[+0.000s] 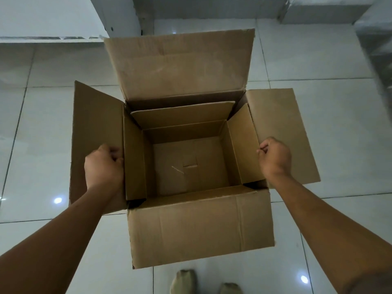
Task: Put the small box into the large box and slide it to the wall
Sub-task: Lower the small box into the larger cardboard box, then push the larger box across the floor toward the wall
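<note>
The large cardboard box [201, 225] stands open on the tiled floor, its four flaps spread outward. Inside it sits the small box [191, 166], also open and empty, with its flaps raised against the large box's walls. My left hand [104, 164] is curled over the top edge of the small box's left flap, at the large box's left rim. On the other side, my right hand [274, 155] pinches the top edge of the small box's right flap. Both forearms reach in from the bottom corners.
Glossy white floor tiles [318, 60] surround the box. A grey wall base [212, 9] runs along the far side, beyond the box's back flap. A white cabinet or ledge [53, 18] sits at the far left. My feet [184, 281] stand just behind the front flap.
</note>
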